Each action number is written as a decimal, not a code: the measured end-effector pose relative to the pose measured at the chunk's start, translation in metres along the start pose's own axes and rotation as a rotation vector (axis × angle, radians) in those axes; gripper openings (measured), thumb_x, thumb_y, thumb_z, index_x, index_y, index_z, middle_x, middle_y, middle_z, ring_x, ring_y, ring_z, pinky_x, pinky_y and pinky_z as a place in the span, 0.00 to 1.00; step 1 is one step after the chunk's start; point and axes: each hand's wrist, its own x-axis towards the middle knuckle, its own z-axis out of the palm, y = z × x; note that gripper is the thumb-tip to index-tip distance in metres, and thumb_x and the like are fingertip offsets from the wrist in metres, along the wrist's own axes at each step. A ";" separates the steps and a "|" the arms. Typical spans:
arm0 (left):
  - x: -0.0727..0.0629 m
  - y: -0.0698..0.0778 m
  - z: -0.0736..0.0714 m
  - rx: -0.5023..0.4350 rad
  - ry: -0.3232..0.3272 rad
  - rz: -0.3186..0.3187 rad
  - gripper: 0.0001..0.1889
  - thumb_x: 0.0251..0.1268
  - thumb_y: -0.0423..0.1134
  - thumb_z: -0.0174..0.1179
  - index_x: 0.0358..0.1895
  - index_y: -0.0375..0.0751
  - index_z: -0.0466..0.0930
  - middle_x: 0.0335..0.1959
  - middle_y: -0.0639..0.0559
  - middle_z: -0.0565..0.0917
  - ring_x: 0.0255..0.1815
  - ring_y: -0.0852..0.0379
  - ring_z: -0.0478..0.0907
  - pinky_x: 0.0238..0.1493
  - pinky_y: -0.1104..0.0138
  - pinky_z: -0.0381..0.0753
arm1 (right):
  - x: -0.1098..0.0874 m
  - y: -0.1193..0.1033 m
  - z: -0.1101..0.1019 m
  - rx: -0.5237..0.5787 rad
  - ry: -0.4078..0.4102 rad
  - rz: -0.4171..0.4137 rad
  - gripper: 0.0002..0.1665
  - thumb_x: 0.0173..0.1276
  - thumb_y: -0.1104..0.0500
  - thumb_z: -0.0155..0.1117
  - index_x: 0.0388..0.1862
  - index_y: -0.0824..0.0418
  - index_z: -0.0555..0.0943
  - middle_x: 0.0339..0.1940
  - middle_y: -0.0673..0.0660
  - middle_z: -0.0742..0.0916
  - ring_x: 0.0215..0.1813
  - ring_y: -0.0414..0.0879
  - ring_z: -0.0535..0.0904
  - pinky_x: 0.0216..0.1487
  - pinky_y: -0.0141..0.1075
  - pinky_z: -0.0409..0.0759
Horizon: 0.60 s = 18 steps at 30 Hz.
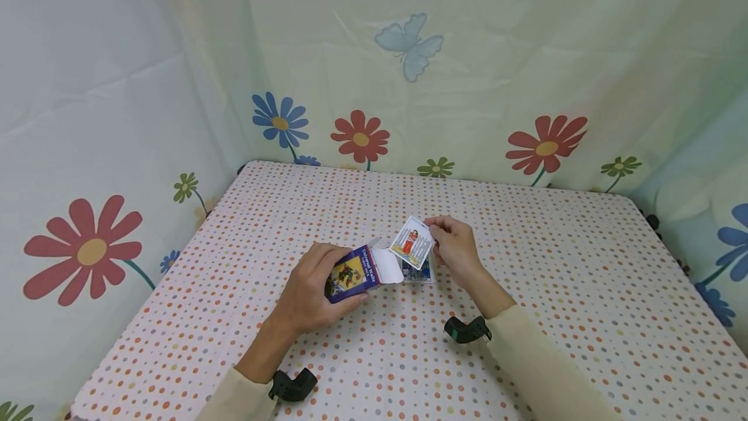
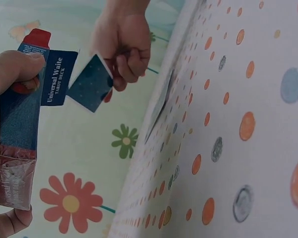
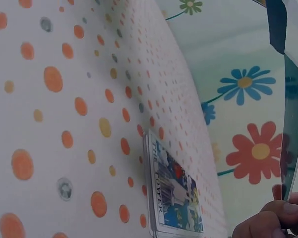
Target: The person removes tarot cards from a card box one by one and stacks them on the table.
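Note:
My left hand (image 1: 310, 288) grips a blue tarot card box (image 1: 350, 276) above the table, its flap (image 1: 387, 266) open and facing right. The thumb lies along one side of the box in the left wrist view. Just past the flap, my right hand (image 1: 458, 249) pinches a white-bordered card (image 1: 411, 243) by its edge, with a red-clad figure on the face turned up to me. The card's dark blue back (image 2: 92, 84) shows in the left wrist view. Beneath it, a small stack of cards (image 3: 178, 191) lies face up on the table, partly hidden from the head view.
A dotted cloth (image 1: 561, 317) covers the table. Behind it and along the sides hang pale curtains (image 1: 467, 83) printed with flowers and a butterfly. A black wrist camera (image 1: 293, 385) sits on the left wrist, another black camera (image 1: 467, 330) on the right.

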 end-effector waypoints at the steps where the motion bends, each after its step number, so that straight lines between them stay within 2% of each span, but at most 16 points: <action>1: 0.000 0.000 0.000 -0.001 0.000 -0.002 0.36 0.54 0.59 0.73 0.60 0.39 0.78 0.52 0.48 0.80 0.48 0.55 0.76 0.43 0.63 0.79 | 0.001 0.001 0.000 -0.015 0.002 0.008 0.16 0.83 0.61 0.45 0.58 0.66 0.77 0.40 0.56 0.78 0.21 0.38 0.63 0.21 0.29 0.62; 12: 0.001 0.002 -0.002 0.001 0.002 -0.005 0.35 0.53 0.57 0.74 0.59 0.38 0.78 0.51 0.48 0.81 0.47 0.55 0.76 0.43 0.63 0.80 | 0.016 0.012 -0.004 -0.136 0.007 -0.007 0.16 0.82 0.62 0.45 0.57 0.66 0.78 0.41 0.58 0.76 0.20 0.38 0.63 0.19 0.28 0.63; 15: 0.001 0.002 -0.002 0.001 -0.003 -0.012 0.35 0.53 0.57 0.74 0.60 0.39 0.77 0.52 0.48 0.80 0.48 0.55 0.76 0.44 0.63 0.80 | 0.020 0.014 -0.005 -0.192 0.015 -0.012 0.15 0.82 0.63 0.46 0.55 0.65 0.79 0.41 0.59 0.77 0.22 0.40 0.65 0.20 0.29 0.65; 18: 0.001 0.002 -0.003 0.002 -0.006 -0.018 0.36 0.52 0.56 0.75 0.60 0.39 0.77 0.52 0.48 0.80 0.49 0.55 0.76 0.44 0.62 0.80 | 0.023 0.016 -0.005 -0.259 0.027 -0.023 0.15 0.81 0.63 0.47 0.54 0.65 0.81 0.42 0.60 0.78 0.28 0.42 0.69 0.25 0.29 0.69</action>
